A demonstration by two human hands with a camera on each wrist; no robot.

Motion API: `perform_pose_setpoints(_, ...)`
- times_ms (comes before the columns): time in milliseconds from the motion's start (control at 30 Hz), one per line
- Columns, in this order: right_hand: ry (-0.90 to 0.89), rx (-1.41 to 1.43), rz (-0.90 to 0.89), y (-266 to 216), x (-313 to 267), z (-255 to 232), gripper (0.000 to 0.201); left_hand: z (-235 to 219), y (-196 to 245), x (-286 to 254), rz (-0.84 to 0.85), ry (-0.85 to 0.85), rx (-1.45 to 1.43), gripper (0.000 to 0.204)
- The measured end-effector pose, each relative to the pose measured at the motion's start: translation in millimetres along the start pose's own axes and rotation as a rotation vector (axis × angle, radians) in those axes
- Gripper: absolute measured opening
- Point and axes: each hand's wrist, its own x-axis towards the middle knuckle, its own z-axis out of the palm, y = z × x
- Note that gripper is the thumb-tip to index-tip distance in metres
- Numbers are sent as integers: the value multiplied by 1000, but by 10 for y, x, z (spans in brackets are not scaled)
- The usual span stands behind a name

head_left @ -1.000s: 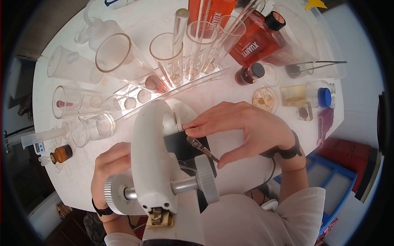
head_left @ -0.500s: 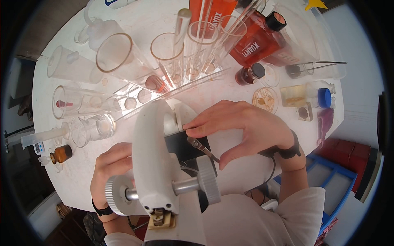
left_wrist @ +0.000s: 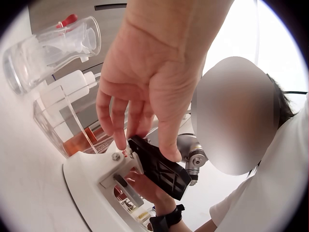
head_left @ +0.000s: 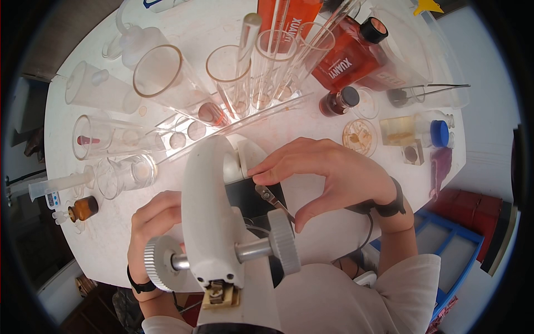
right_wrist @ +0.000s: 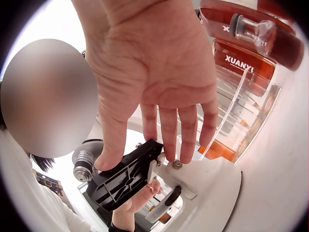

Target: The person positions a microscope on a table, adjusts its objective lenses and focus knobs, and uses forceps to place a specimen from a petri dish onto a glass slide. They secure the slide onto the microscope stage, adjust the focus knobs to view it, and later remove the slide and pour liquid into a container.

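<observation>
A white microscope (head_left: pixel 207 206) stands in front of me, its arm and ridged focus knobs towards me. Its black stage (head_left: pixel 240 196) carries a metal stage clip (head_left: pixel 272 199). My right hand (head_left: pixel 336 175) spans the stage's right side, fingers at the far edge and thumb at the near edge. On the opposite side my left hand (head_left: pixel 153 222) holds the stage too; the microscope arm hides its fingertips in the head view. The left wrist view shows that thumb and fingers on opposite edges of the stage (left_wrist: pixel 161 169). Silver objectives (right_wrist: pixel 83 166) sit close by the right thumb.
Behind the microscope a clear rack (head_left: pixel 267 114) holds tall glass cylinders. Red XUANYI bottles (head_left: pixel 347 58), a small dark bottle (head_left: pixel 338 101) and a petri dish (head_left: pixel 359 137) stand to the right. Beakers (head_left: pixel 125 175), a syringe (head_left: pixel 61 185) and a brown vial (head_left: pixel 84 208) are at left.
</observation>
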Motion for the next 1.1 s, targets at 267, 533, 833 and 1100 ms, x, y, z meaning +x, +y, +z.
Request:
perform_pose_setpoints(267, -3, -3, 5, 1, 5, 1, 63, -10, -9, 1, 13, -5, 10, 43)
perform_pose_setpoints(533, -12, -3, -6, -28, 2, -25, 60, -77, -232, -19, 187, -98, 37, 35)
perform_pose_setpoints(833, 32, 18, 73, -67, -4, 5, 65, -104, -37, 0, 146, -132, 15, 50)
perform_pose_setpoints(1100, 34, 145, 341, -66, -24, 54, 70, -111, -123, 8, 275, -127, 43, 56)
